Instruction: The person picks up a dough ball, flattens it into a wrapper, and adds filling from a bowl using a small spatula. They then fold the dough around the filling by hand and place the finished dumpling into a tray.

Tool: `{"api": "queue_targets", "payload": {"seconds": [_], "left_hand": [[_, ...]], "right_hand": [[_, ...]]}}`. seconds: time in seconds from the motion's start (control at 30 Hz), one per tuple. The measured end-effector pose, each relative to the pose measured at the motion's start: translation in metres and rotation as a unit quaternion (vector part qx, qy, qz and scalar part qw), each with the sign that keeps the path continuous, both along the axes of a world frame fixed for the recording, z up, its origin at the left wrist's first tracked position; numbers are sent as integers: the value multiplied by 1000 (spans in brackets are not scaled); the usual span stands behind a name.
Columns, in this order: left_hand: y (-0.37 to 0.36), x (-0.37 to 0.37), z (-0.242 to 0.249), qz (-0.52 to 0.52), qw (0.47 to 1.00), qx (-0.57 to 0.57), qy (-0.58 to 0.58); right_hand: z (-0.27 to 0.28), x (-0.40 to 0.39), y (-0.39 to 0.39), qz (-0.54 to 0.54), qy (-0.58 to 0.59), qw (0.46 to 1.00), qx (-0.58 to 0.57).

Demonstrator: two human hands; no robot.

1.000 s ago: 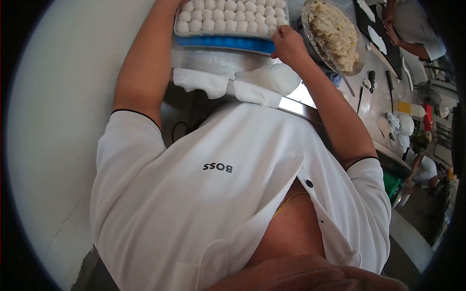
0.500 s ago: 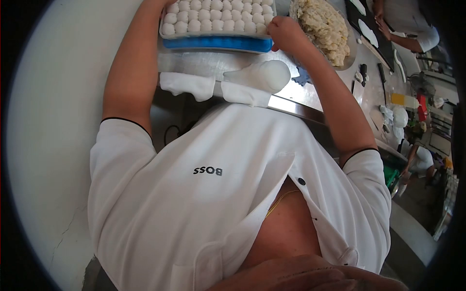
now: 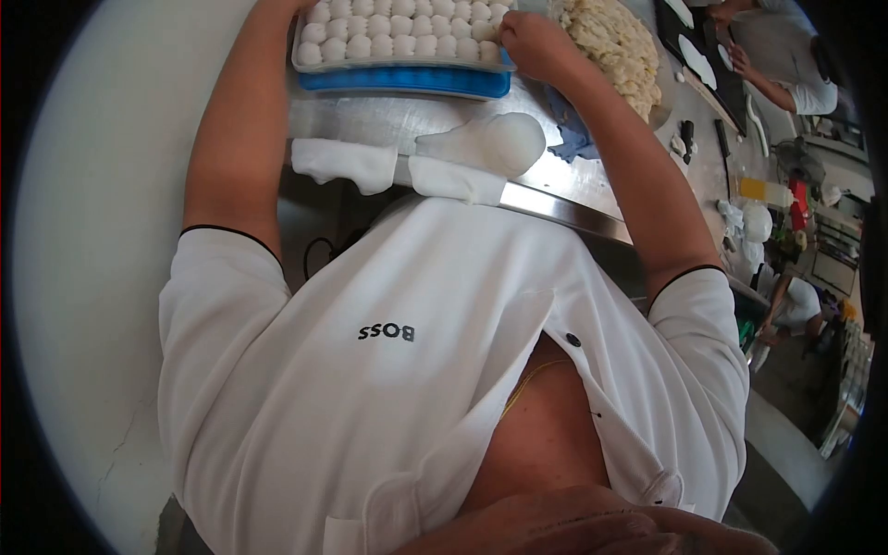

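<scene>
At the top of the view a clear tray (image 3: 407, 63) full of rows of white dough balls (image 3: 402, 44) sits over a blue tray (image 3: 407, 83) on the steel table. My right hand (image 3: 535, 43) is at the tray's right edge, its fingers bent against the rim and the end ball. Only a sliver of my left hand (image 3: 301, 5) shows at the tray's upper left corner; its fingers are cut off by the frame. A big heap of pale shredded filling (image 3: 615, 51) lies in a metal bowl just right of my right hand.
A cloudy piping bag (image 3: 504, 145) lies near the table edge (image 3: 564, 211), beside white cloths (image 3: 347, 165). A blue cloth (image 3: 573, 134) is under my right forearm. Knives (image 3: 684, 139) and bottles (image 3: 766, 192) stand farther right. A co-worker's hand (image 3: 743, 63) is at the upper right.
The trays, bag and table appear slightly farther left and up in the view. My right hand has shifted a little left and up, staying at the tray's right edge.
</scene>
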State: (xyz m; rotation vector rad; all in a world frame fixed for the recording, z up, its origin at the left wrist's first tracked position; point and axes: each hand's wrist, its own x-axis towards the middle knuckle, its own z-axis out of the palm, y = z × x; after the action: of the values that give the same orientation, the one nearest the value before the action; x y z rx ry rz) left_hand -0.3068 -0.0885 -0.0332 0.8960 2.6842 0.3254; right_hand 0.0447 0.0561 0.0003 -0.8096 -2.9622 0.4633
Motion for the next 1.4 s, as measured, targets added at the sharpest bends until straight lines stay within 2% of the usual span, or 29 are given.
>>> {"api": "queue_targets", "payload": {"seconds": [0.07, 0.23, 0.27, 0.33, 0.37, 0.4, 0.43, 0.47, 0.5, 0.63, 0.7, 0.83, 0.93, 1.0, 1.03, 1.1, 1.13, 1.17, 1.2, 1.27, 1.33, 1.4], "left_hand": [[5, 0, 1, -12, 1000, -4, -1], [0, 19, 24, 42, 997, -13, -67], [0, 18, 23, 43, 997, -12, -66], [0, 11, 13, -2, 999, -20, -27], [0, 9, 9, -2, 999, -20, -28], [-1, 10, 8, -9, 1000, 7, -13], [-2, 10, 8, -15, 999, 35, 1], [-3, 9, 8, -11, 999, 32, 2], [-3, 18, 18, 7, 999, 30, -21], [-2, 34, 37, 47, 996, 26, -78], [-3, 32, 35, 40, 995, 23, -83], [-3, 32, 32, 49, 995, 26, -82], [-2, 31, 36, 58, 995, 29, -81], [-4, 34, 39, 70, 991, 35, -105], [-6, 37, 40, 75, 990, 36, -117], [-5, 45, 43, 71, 988, 36, -131], [-7, 47, 45, 82, 989, 50, -117], [-8, 49, 46, 93, 988, 64, -103], [-8, 49, 48, 90, 988, 65, -104], [-8, 46, 53, 63, 991, 14, -118], [-9, 44, 50, 66, 991, 24, -118], [-8, 35, 43, 67, 990, 37, -117]], "right_hand": [[3, -2, 3, -4, 8, 1000, -1], [5, -4, 11, -4, 5, 1000, -24], [7, -3, 14, 24, -19, 999, -30], [-2, -2, 28, 51, -45, 997, -36], [-13, -3, 38, 196, -112, 970, 93], [-11, -6, 36, 332, -175, 901, 217], [-9, -4, 33, 333, -175, 901, 217], [-8, -1, 28, 187, -96, 971, 110], [-4, 0, 17, 33, -13, 999, -4], [-2, -2, -7, 36, -9, 998, 46], [3, -4, -18, -45, -53, 994, -84], [13, -2, -35, -61, -34, 995, -66], [15, 10, -31, -73, 34, 994, -78], [7, 20, -27, -98, 126, 987, 37], [0, 24, -21, -99, 125, 987, 36], [-7, 29, -11, -134, 30, 988, -68], [-8, 34, -12, -138, 30, 988, -65], [-2, 36, -25, -200, 49, 950, -236], [1, 36, -33, -253, 67, 879, -399], [-6, 36, -35, -254, 101, 868, -415], [-10, 34, -36, -279, 158, 838, -442], [-11, 29, -32, -285, 151, 842, -432]]}}
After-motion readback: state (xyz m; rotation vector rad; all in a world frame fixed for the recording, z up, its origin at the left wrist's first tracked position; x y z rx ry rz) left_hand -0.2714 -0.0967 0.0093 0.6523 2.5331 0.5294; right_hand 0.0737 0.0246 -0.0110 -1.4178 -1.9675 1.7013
